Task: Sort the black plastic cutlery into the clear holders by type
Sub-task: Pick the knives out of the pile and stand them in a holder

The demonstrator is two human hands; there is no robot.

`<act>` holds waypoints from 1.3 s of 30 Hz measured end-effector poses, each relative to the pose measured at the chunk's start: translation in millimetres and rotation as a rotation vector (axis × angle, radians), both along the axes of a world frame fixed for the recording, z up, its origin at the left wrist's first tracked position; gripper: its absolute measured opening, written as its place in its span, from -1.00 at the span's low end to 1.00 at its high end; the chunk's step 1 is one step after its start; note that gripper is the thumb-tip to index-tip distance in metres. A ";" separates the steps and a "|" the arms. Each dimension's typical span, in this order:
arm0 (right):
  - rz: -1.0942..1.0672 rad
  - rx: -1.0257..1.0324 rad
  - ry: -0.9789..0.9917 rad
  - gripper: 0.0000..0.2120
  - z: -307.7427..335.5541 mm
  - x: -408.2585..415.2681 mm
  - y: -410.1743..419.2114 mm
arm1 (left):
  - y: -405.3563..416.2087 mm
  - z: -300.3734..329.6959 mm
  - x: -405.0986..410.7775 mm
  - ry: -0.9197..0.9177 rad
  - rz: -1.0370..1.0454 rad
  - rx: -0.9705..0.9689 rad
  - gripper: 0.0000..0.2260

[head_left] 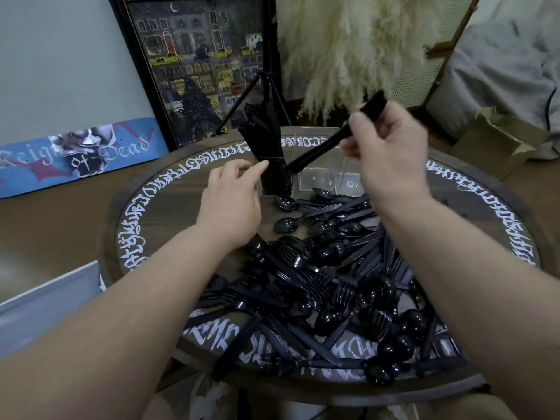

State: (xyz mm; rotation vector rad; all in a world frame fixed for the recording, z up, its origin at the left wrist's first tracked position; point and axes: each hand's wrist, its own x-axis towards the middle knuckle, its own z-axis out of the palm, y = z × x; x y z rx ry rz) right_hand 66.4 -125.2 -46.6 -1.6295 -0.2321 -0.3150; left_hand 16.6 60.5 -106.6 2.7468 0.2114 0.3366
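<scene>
Round and dark, the counter carries white gothic lettering round its rim and a heap of black plastic cutlery across its middle and near side. At its far side stand the clear holders; the left compartment is packed with upright black knives. The right hand holds its grip pinched on a bundle of black cutlery, tilted toward the holders. The left hand hovers beside the filled compartment, fingers loosely spread, holding nothing.
</scene>
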 end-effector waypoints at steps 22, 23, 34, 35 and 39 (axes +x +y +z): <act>0.202 -1.075 -0.221 -0.60 -33.3 82.9 87.4 | 25.1 -15.4 39.7 0.054 -0.092 0.121 -0.42; 0.211 -1.084 -0.203 -0.59 -32.2 81.5 87.4 | 25.4 -15.9 39.1 0.060 -0.096 0.104 -0.41; 0.303 -1.012 -0.128 -0.60 -35.0 -6.0 18.9 | 45.7 -14.1 -28.2 0.158 -0.073 0.036 -0.47; 0.330 -1.040 -0.123 -0.64 -39.1 -16.5 13.8 | 47.1 -12.5 -36.4 0.174 -0.060 0.043 -0.49; 0.456 -1.209 -0.036 -0.92 -49.4 -49.9 0.8 | 45.6 -8.4 -73.6 0.278 -0.063 0.066 -0.56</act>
